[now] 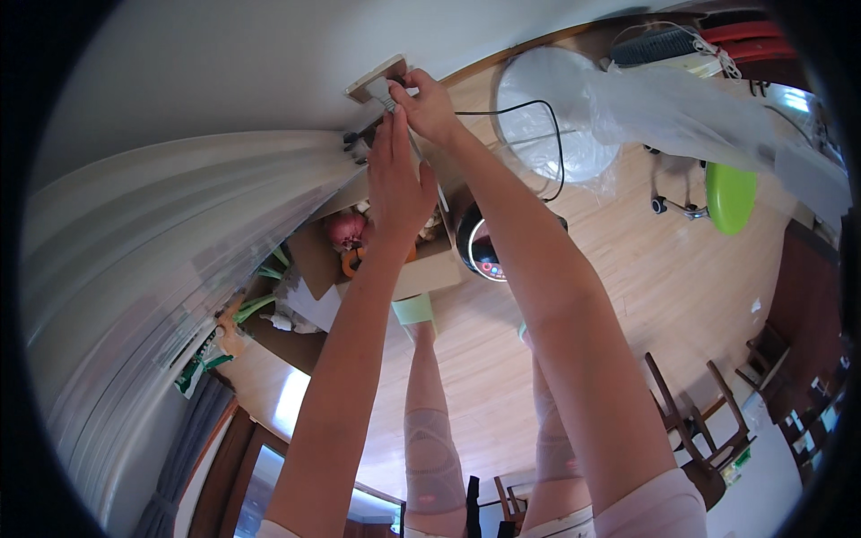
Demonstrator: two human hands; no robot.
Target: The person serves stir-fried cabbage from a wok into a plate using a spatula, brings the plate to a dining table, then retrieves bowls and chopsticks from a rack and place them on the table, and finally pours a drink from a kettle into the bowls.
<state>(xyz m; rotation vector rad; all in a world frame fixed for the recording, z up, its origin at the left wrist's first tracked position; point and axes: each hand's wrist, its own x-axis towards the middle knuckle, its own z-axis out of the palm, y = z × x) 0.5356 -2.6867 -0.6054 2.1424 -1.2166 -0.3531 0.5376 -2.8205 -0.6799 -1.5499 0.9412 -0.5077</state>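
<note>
My right hand (430, 107) is at a wall socket (359, 93), its thumb and fingers around a dark plug (397, 79) that they partly cover. Just left of those fingers, a pale grey plug (381, 93) sits at the socket plate. My left hand (401, 178) is stretched out flat below, thumb apart, its fingertips close to the grey plug's cord end; whether they touch it is hard to tell. A black cord (560, 144) loops from behind my right wrist down towards a round black appliance (474, 232) with a lit panel, partly hidden by my right forearm.
Below my left hand stands a cardboard box (430, 274) holding a red onion (346, 228) and other produce. A pale curtain (202, 175) hangs at left. Plastic wraps a round-based object (555, 114) at right, near a green stool seat (731, 199). A wooden chair (699, 430) stands lower right.
</note>
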